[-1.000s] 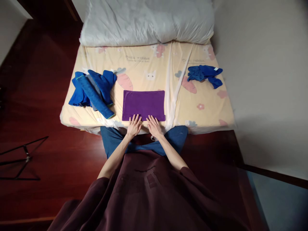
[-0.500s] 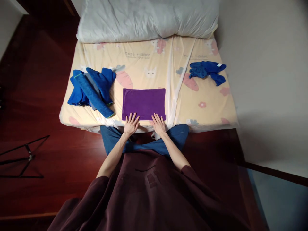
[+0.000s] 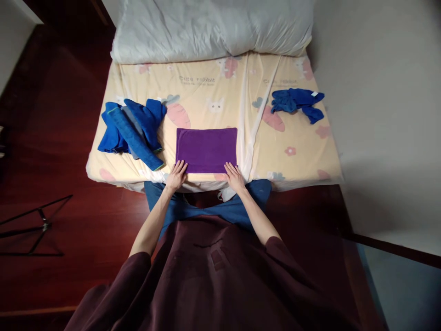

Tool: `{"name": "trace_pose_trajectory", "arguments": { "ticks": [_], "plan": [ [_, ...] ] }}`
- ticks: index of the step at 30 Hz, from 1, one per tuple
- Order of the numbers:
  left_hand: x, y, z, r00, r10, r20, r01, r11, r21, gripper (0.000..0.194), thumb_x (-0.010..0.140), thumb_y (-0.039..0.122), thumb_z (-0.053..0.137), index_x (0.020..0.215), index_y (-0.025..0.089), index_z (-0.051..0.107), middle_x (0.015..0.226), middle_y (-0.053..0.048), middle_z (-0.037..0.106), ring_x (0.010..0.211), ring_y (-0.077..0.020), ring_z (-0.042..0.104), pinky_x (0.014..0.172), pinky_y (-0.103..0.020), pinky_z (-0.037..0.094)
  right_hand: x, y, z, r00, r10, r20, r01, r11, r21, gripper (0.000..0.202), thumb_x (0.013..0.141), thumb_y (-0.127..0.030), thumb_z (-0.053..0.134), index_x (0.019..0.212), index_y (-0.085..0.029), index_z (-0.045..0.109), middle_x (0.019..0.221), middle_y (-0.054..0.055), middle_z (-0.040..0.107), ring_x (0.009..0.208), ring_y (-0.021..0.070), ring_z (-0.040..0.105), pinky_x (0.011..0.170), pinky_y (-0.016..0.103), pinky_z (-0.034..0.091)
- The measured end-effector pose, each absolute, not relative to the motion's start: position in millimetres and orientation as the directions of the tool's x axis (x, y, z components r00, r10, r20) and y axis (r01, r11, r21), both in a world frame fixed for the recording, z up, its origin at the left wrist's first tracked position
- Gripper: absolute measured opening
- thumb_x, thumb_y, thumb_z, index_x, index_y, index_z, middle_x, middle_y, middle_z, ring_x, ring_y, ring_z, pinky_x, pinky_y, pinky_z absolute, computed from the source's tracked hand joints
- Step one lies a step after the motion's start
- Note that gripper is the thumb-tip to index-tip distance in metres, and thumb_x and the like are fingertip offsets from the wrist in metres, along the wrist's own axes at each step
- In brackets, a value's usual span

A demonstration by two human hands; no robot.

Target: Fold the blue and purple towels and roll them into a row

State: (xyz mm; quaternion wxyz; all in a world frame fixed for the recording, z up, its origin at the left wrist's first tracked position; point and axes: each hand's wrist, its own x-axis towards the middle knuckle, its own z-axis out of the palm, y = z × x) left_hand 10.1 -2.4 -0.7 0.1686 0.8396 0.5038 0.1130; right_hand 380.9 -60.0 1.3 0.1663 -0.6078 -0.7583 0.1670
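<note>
A folded purple cloth lies flat as a rectangle near the front edge of the bed. My left hand touches its near left corner, palm down with the fingers stretched out. At the near right corner, my right hand rests flat in the same way, its fingertips on the cloth. Neither hand grips anything that I can see. Left of the purple cloth is a loose pile of blue cloths, with a rolled blue one on top. Crumpled blue cloths lie on the right part of the bed.
The bed has a yellow sheet with rabbits and carrots, wrinkled right of the purple cloth. A pale rolled quilt spans its far end. A wall stands at the right. Black stand legs are on the red floor at the left.
My hands have moved apart, from along the near edge of the purple cloth out to its two near corners. The narrow fold along that edge now lies flatter.
</note>
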Motion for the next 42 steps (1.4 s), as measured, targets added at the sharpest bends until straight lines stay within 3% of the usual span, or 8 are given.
{"name": "trace_pose_trajectory", "arguments": {
  "ticks": [5,9,15,21,25,29,34,42],
  "plan": [
    [-4.0,3.7,-2.0,0.429,0.903,-0.001,0.833,-0.396,0.388,0.067,0.093,0.017,0.044,0.160,0.013,0.047,0.170,-0.012,0.036,0.161,-0.0276,0.028,0.133,-0.051,0.025,398.8,-53.5,-7.0,-0.116,0.988,0.104,0.824,0.154,-0.546,0.058,0.096,-0.012,0.044,0.153,-0.011,0.056,0.160,0.012,0.053,0.155,0.0224,0.044,0.132,0.047,0.036],
    [0.5,7.7,-1.1,0.383,0.923,0.023,0.839,-0.358,0.409,0.068,0.087,0.010,0.043,0.155,0.015,0.053,0.164,-0.011,0.046,0.157,-0.0251,0.036,0.132,-0.050,0.027,401.1,-46.8,-12.5,-0.020,0.992,0.127,0.781,0.094,-0.617,0.062,0.086,-0.003,0.044,0.143,-0.013,0.066,0.151,0.012,0.062,0.148,0.0235,0.051,0.128,0.050,0.042],
    [4.1,16.0,5.4,0.347,0.934,0.079,0.810,-0.341,0.476,0.061,0.087,0.010,0.044,0.144,0.018,0.064,0.159,-0.012,0.053,0.154,-0.0274,0.040,0.130,-0.053,0.031,403.1,-38.9,-8.7,0.079,0.989,0.123,0.766,0.019,-0.642,0.063,0.078,0.000,0.045,0.132,-0.015,0.074,0.138,0.014,0.066,0.134,0.0273,0.057,0.123,0.050,0.047],
    [-20.8,-2.8,14.6,0.377,0.918,0.123,0.767,-0.384,0.514,0.056,0.084,0.011,0.050,0.136,0.019,0.071,0.135,-0.015,0.062,0.130,-0.0308,0.054,0.117,-0.050,0.046,426.7,-56.2,-1.1,-0.001,0.994,0.109,0.667,0.082,-0.741,0.058,0.075,-0.001,0.045,0.120,-0.018,0.078,0.124,0.012,0.069,0.123,0.0262,0.063,0.116,0.048,0.052],
    [-31.5,-18.8,10.2,0.384,0.920,0.081,0.716,-0.351,0.603,0.052,0.084,0.012,0.048,0.128,0.021,0.074,0.116,-0.012,0.068,0.115,-0.0283,0.060,0.106,-0.046,0.053,433.7,-67.6,-4.8,-0.008,0.997,0.079,0.581,0.069,-0.811,0.041,0.078,-0.009,0.052,0.109,-0.017,0.077,0.115,0.011,0.072,0.114,0.0258,0.067,0.108,0.046,0.054],
    [-23.4,-17.6,5.6,0.100,0.994,0.041,0.722,-0.101,0.684,0.033,0.095,0.032,0.052,0.115,0.016,0.074,0.105,-0.013,0.073,0.099,-0.0267,0.065,0.095,-0.042,0.056,427.4,-59.6,-12.0,0.162,0.986,0.027,0.561,-0.069,-0.825,0.014,0.087,-0.029,0.062,0.091,-0.018,0.069,0.100,0.011,0.070,0.095,0.0242,0.067,0.089,0.039,0.059],
    [-16.9,-9.0,4.9,-0.019,1.000,-0.004,0.695,0.016,0.718,0.033,0.097,0.045,0.055,0.103,0.017,0.071,0.098,-0.012,0.074,0.093,-0.0253,0.067,0.090,-0.038,0.056,423.2,-48.9,-14.7,0.257,0.965,0.057,0.625,-0.121,-0.771,0.040,0.096,-0.055,0.056,0.071,-0.024,0.052,0.086,0.005,0.061,0.078,0.0200,0.059,0.078,0.035,0.056],
    [-4.6,7.7,13.5,-0.119,0.991,-0.068,0.644,0.129,0.754,0.034,0.098,0.044,0.050,0.098,0.017,0.070,0.096,-0.011,0.077,0.090,-0.0243,0.070,0.089,-0.036,0.054,421.6,-31.7,-16.0,0.359,0.928,0.100,0.632,-0.163,-0.758,0.053,0.097,-0.066,0.048,0.062,-0.027,0.045,0.072,0.003,0.052,0.076,0.0200,0.054,0.079,0.033,0.054]
  ]
}}
